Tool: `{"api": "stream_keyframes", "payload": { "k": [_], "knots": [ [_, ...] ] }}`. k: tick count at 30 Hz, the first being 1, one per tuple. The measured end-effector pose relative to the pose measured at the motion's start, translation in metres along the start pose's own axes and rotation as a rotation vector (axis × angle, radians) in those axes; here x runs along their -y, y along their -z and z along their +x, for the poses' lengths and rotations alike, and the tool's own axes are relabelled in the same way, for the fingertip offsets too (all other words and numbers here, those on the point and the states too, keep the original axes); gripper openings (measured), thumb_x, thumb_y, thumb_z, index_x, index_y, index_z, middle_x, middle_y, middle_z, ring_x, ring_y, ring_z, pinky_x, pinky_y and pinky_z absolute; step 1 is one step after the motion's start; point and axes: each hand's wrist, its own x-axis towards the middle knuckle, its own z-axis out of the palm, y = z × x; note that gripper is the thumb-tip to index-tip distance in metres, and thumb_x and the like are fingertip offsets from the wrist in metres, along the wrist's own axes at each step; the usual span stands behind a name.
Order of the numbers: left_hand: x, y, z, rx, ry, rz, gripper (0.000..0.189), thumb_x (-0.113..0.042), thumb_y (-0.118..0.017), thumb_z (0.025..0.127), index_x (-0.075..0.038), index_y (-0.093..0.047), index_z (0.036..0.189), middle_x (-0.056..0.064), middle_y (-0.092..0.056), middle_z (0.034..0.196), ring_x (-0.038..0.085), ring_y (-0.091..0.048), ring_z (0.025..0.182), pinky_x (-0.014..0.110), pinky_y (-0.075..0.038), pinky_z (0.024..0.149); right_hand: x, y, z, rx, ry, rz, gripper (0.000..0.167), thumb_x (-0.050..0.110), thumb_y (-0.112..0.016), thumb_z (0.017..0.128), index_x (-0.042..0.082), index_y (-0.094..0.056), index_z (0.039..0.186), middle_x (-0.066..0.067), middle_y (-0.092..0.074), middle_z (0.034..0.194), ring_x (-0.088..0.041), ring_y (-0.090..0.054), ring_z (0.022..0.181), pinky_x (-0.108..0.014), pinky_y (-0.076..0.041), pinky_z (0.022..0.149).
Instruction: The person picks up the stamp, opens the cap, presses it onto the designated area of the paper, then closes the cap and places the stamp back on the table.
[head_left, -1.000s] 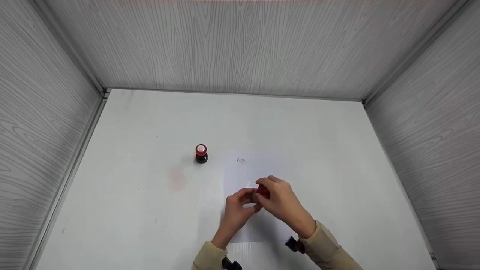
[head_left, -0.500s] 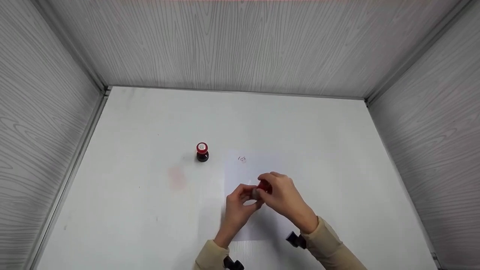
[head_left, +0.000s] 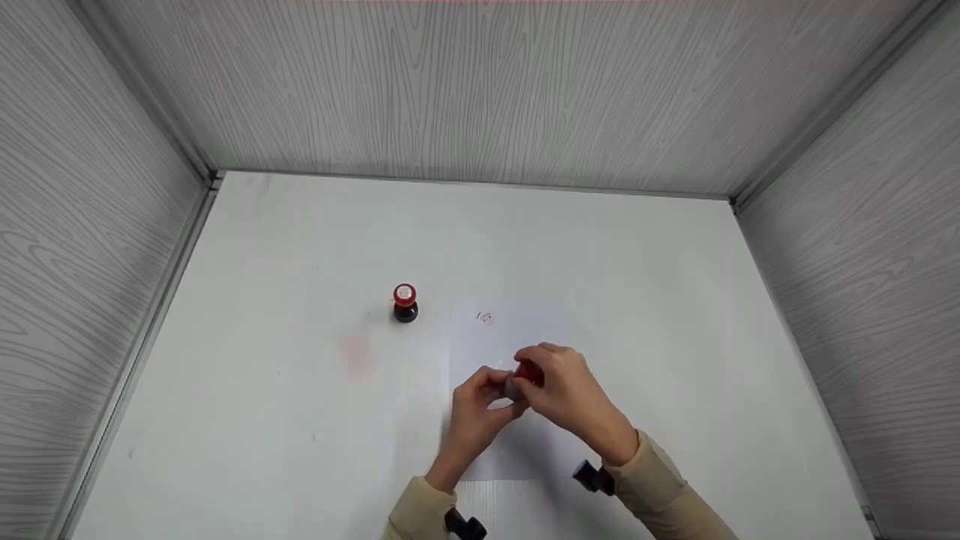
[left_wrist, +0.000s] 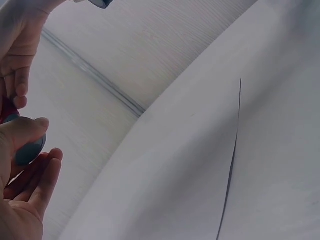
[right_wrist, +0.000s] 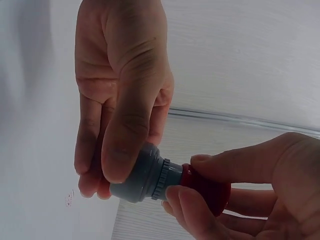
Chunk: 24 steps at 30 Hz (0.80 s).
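A second round stamp (right_wrist: 150,175) with a red knob and a grey-blue base is held between both hands above the paper. My left hand (head_left: 474,420) pinches the grey-blue base between thumb and fingers, as the left wrist view also shows. My right hand (head_left: 566,394) grips the red knob (right_wrist: 207,192) with thumb and fingertips. Below lies a white sheet of paper (head_left: 480,352), with a small red imprint (head_left: 486,318) near its top edge. Another stamp (head_left: 405,304), red-topped with a dark base, stands upright to the left of the sheet.
The white table (head_left: 262,300) is enclosed by grey wood-grain panels (head_left: 450,90) at the back and both sides. A faint pink smudge (head_left: 357,354) marks the tabletop left of the paper. Dark wrist cameras (head_left: 592,476) sit at the sleeves.
Both hands have risen slightly in the head view with the stamp between them. More of its grey base shows beside the red knob. The standing stamp and paper stay put.
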Motion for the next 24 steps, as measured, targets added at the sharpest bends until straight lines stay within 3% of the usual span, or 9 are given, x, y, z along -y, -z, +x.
{"api": "stream_keyframes", "payload": {
  "k": [3,7,10,12,17,20,24],
  "knots": [
    [0.005,0.003,-0.002,0.015,0.008,0.053,0.033,-0.002,-0.082,0.079,-0.005,-0.066,0.108,0.009,-0.069,0.104,0.024,-0.069,0.092,0.04,-0.055,0.088,0.002,0.006,0.001,-0.03,0.005,-0.022,0.02,-0.002,-0.077,0.08,-0.001,-0.071,0.099,-0.007,-0.068,0.084,-0.015,-0.063,0.07,-0.024,-0.055,0.062],
    [0.012,0.007,-0.015,-0.031,0.076,0.129,0.035,-0.001,-0.084,0.075,-0.005,-0.066,0.104,0.008,-0.069,0.102,0.02,-0.069,0.091,0.032,-0.057,0.085,0.007,0.027,0.005,-0.176,0.055,-0.032,0.022,-0.002,-0.078,0.08,-0.003,-0.069,0.1,-0.009,-0.066,0.085,-0.015,-0.061,0.07,-0.027,-0.054,0.059],
    [0.011,0.009,-0.021,-0.037,0.087,0.123,0.037,-0.004,-0.086,0.074,-0.006,-0.065,0.104,0.006,-0.069,0.104,0.018,-0.068,0.094,0.03,-0.057,0.083,0.008,0.045,0.014,-0.26,0.091,-0.038,0.023,0.0,-0.078,0.081,-0.002,-0.069,0.102,-0.01,-0.066,0.086,-0.016,-0.061,0.069,-0.029,-0.054,0.058],
    [0.01,0.01,-0.021,-0.002,0.022,0.176,0.039,-0.006,-0.086,0.075,-0.007,-0.064,0.107,0.004,-0.068,0.106,0.017,-0.067,0.095,0.032,-0.056,0.084,0.004,0.053,0.022,-0.279,0.09,-0.051,0.023,0.001,-0.078,0.082,-0.002,-0.069,0.103,-0.011,-0.066,0.088,-0.017,-0.061,0.071,-0.03,-0.054,0.06],
    [0.016,0.012,-0.024,0.094,-0.187,0.481,0.049,-0.007,-0.088,0.072,-0.006,-0.063,0.114,0.004,-0.068,0.115,0.022,-0.063,0.111,0.043,-0.051,0.095,-0.02,0.054,0.048,-0.3,0.044,-0.081,0.022,0.001,-0.077,0.083,-0.003,-0.069,0.102,-0.015,-0.067,0.088,-0.024,-0.063,0.074,-0.035,-0.056,0.064],
    [0.023,0.012,-0.032,0.136,-0.21,0.59,0.051,-0.007,-0.089,0.07,-0.005,-0.062,0.113,0.004,-0.066,0.123,0.029,-0.056,0.125,0.049,-0.046,0.101,-0.039,0.045,0.062,-0.284,0.021,-0.092,0.021,0.002,-0.076,0.083,-0.005,-0.068,0.102,-0.016,-0.067,0.088,-0.026,-0.063,0.075,-0.038,-0.057,0.067],
    [0.033,0.01,-0.039,0.143,-0.207,0.626,0.052,-0.012,-0.09,0.07,-0.007,-0.064,0.115,0.002,-0.067,0.12,0.033,-0.05,0.131,0.053,-0.044,0.102,-0.066,0.025,0.076,-0.236,-0.013,-0.102,0.02,0.002,-0.075,0.084,-0.004,-0.068,0.102,-0.017,-0.067,0.09,-0.028,-0.065,0.078,-0.04,-0.058,0.07]
  ]
}}
